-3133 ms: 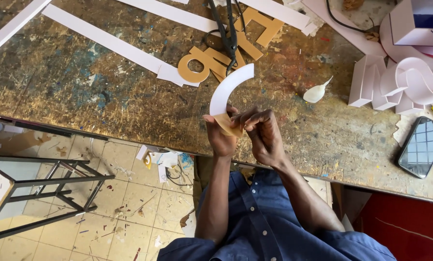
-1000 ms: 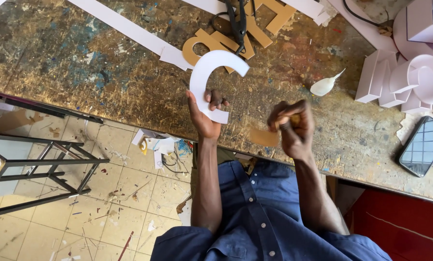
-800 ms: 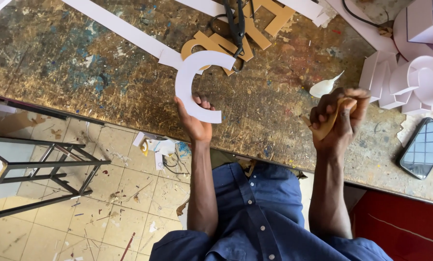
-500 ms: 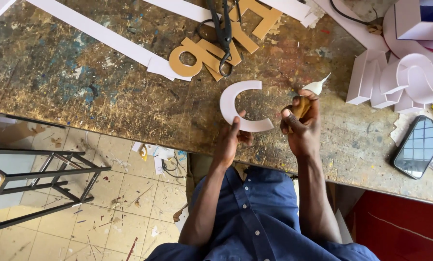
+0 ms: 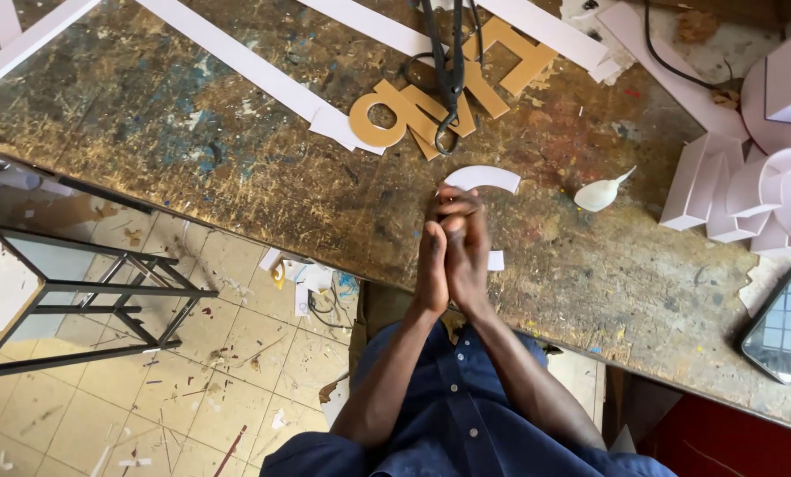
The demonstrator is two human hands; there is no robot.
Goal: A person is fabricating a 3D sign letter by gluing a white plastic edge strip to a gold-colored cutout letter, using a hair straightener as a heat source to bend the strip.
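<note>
My left hand point(image 5: 430, 258) and my right hand point(image 5: 470, 249) are pressed palm to palm above the near edge of the worn workbench point(image 5: 192, 168). A white C-shaped foam letter point(image 5: 482, 177) is caught between them. Only its upper arc and its lower tip show to the right of my fingers; the spine of the letter is hidden by my hands. Whether the small tan piece is still in my right hand cannot be seen.
Tan cut-out letters point(image 5: 394, 113) and a black hand tool point(image 5: 449, 75) lie just beyond my hands, with long white strips point(image 5: 245, 62) to the left. A white teardrop scrap point(image 5: 598, 194), boxy white letters point(image 5: 753, 194) and a phone point(image 5: 784, 322) sit to the right. A metal frame point(image 5: 104, 291) stands on the tiled floor.
My hands were apart, the left holding the white letter and the right a small tan piece. They have come together, closing palm to palm on the letter.
</note>
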